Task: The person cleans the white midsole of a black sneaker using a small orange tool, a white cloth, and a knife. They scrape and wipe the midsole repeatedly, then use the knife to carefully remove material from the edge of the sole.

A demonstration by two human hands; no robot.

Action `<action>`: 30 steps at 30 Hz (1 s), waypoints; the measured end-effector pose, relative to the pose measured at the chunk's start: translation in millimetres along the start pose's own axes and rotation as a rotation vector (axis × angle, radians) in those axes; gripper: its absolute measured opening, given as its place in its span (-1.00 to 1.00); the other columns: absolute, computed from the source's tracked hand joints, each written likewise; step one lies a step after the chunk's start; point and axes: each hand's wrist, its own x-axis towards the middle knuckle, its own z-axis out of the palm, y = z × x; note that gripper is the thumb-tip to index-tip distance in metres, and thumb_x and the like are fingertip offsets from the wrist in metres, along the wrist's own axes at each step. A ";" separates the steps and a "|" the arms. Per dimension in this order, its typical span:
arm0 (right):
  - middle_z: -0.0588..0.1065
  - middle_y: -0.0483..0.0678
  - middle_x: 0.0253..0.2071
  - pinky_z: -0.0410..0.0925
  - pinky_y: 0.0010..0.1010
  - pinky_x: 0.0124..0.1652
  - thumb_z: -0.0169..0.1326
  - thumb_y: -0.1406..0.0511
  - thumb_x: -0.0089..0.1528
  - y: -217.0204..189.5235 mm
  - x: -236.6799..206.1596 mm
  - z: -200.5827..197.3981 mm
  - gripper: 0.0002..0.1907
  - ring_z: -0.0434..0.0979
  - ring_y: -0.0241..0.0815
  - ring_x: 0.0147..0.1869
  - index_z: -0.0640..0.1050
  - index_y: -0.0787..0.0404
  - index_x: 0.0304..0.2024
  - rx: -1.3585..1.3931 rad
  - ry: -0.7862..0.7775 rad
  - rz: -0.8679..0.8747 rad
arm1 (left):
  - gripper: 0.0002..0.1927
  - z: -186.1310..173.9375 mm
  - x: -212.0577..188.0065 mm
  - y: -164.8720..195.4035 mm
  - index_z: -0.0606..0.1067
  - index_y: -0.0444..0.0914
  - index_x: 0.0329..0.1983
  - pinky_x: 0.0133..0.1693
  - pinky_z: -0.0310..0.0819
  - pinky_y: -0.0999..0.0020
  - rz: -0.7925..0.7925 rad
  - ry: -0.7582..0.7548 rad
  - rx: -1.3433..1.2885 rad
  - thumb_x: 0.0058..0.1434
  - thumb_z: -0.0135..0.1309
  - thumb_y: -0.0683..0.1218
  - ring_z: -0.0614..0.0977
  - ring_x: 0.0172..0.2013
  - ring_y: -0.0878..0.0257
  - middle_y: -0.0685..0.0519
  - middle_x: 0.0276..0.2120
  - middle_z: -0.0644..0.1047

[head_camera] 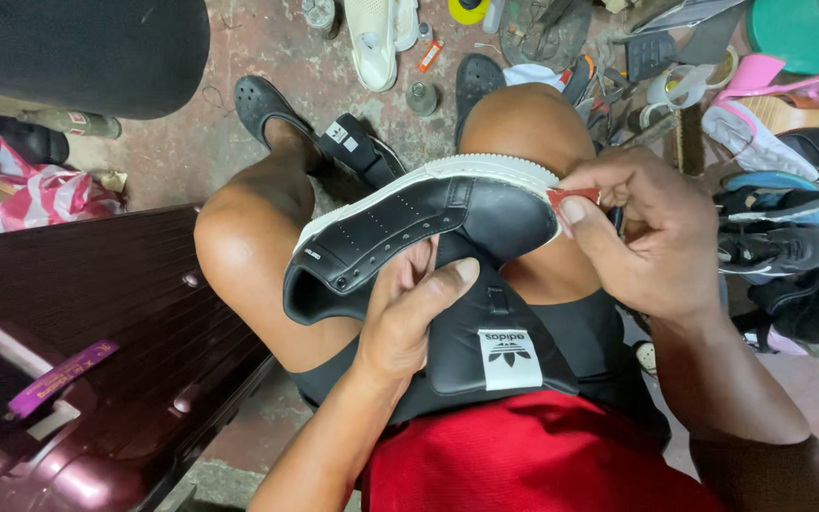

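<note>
light: bright, even, from above | shadows: soft | focus: sharp centre | edges: wide-angle bending | glare: none

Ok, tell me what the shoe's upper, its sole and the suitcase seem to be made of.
The shoe's upper looks like smooth black leather or a synthetic imitation: faint sheen, punched holes, stitched panels. Its sole seems to be off-white rubber, matte, with a ridged edge. The suitcase appears to be hard moulded plastic, glossy maroon, with raised ribs catching light. The left hand holds the shoe; the right hand pinches a small red piece, material unclear.
</note>
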 end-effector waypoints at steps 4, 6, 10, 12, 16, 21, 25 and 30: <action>0.55 -0.04 -0.16 0.38 -0.60 -0.13 0.19 0.49 0.38 -13.1 9.6 1.2 -0.88 0.54 -0.35 -0.18 0.55 0.30 -0.05 -0.219 -0.010 -0.065 | -0.48 -0.4 -1.8 -2.5 0.34 -0.44 0.34 0.24 0.29 0.35 -0.043 -0.013 -0.074 0.30 -0.01 -0.24 0.48 0.16 0.26 -0.01 0.15 0.48; 0.58 -0.03 -0.19 0.39 -0.58 -0.14 0.25 0.48 0.34 -19.1 18.4 1.9 -0.83 0.57 -0.32 -0.20 0.57 0.24 -0.04 -0.374 -0.005 -0.152 | -0.48 -0.3 -2.1 -3.7 0.33 -0.44 0.34 0.23 0.31 0.32 -0.045 -0.008 -0.062 0.29 0.00 -0.24 0.49 0.15 0.24 -0.03 0.14 0.49; 0.58 -0.02 -0.19 0.40 -0.49 -0.16 0.23 0.47 0.30 -30.2 32.0 -0.3 -0.83 0.59 -0.22 -0.16 0.55 0.23 -0.08 -0.426 -0.083 -0.218 | -0.46 -1.3 -2.5 -7.1 0.32 -0.44 0.35 0.33 0.26 0.37 0.038 -0.017 0.010 0.29 0.00 -0.24 0.48 0.24 0.26 -0.02 0.19 0.48; 0.59 -0.07 -0.20 0.40 -0.55 -0.27 0.25 0.43 0.32 -35.7 35.9 -4.8 -0.84 0.61 -0.27 -0.21 0.57 0.20 -0.07 -0.446 -0.138 -0.181 | -0.47 -3.1 -2.7 -9.5 0.32 -0.42 0.34 0.26 0.31 0.42 0.029 -0.019 0.010 0.28 0.01 -0.24 0.50 0.19 0.32 0.01 0.17 0.47; 0.56 -0.02 -0.22 0.41 -0.45 -0.25 0.23 0.43 0.27 -40.7 39.1 -3.1 -0.83 0.59 -0.23 -0.25 0.53 0.23 -0.11 -0.442 -0.119 -0.233 | -0.49 -7.0 -4.9 -16.7 0.36 -0.44 0.33 -0.14 0.28 0.50 -0.031 0.011 0.080 0.31 0.04 -0.23 0.41 -0.18 0.44 0.08 -0.03 0.46; 0.56 -0.06 -0.24 0.39 -0.55 -0.27 0.20 0.44 0.37 -37.3 41.5 1.5 -0.87 0.57 -0.32 -0.27 0.54 0.23 -0.05 -0.376 -0.092 -0.221 | -0.63 -10.3 -7.3 -21.9 0.46 -0.42 0.20 -0.21 0.29 0.51 -0.042 0.048 0.115 0.34 0.10 -0.25 0.41 -0.27 0.47 0.15 -0.23 0.49; 0.53 -0.07 -0.23 0.38 -0.61 -0.31 0.10 0.45 0.39 -32.6 27.8 -6.8 -0.88 0.54 -0.38 -0.24 0.47 0.32 -0.03 -0.063 -0.052 -0.031 | -0.69 -0.2 -1.8 -26.9 0.51 -0.36 0.10 0.05 0.50 0.45 0.054 0.095 0.167 0.29 0.20 -0.28 0.59 -0.07 0.42 0.12 -0.07 0.59; 0.51 0.00 -0.19 0.37 -0.61 -0.20 0.10 0.49 0.41 -10.4 6.9 -3.9 -0.90 0.52 -0.40 -0.19 0.49 0.39 -0.02 -0.002 -0.109 0.018 | -0.73 9.3 6.8 -19.7 0.57 -0.37 0.03 0.04 0.54 0.40 0.125 0.096 0.262 0.26 0.26 -0.30 0.61 -0.08 0.38 0.08 -0.08 0.63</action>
